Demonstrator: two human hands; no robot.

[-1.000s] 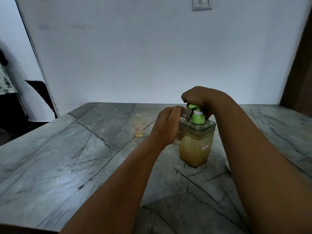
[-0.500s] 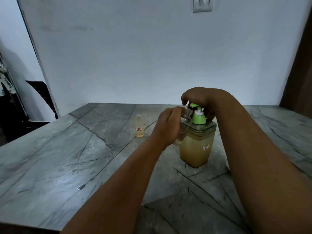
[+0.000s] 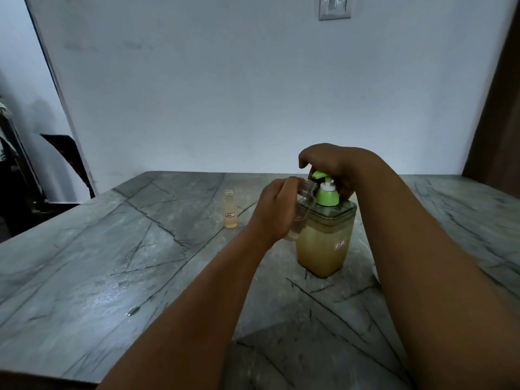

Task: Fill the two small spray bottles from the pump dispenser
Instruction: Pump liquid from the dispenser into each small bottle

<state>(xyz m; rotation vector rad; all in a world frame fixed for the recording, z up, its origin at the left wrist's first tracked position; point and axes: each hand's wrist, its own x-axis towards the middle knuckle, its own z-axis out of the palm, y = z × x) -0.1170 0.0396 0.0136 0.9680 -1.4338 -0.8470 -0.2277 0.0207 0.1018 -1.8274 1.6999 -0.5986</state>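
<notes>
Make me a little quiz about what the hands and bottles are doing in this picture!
1. True or false: the bottle standing alone on the table has yellowish liquid in it.
2. Which hand rests on the green pump? A) left B) right
3. What does the left hand hold at the nozzle?

Key: 1. true. 2. B, the right hand. 3. A clear bottle, tilted against the dispenser.

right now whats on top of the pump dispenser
The right hand rests on the green pump head of the pump dispenser, covering most of it. The left hand holds a clear small bottle tilted at the nozzle. Whether liquid flows cannot be seen.
</notes>
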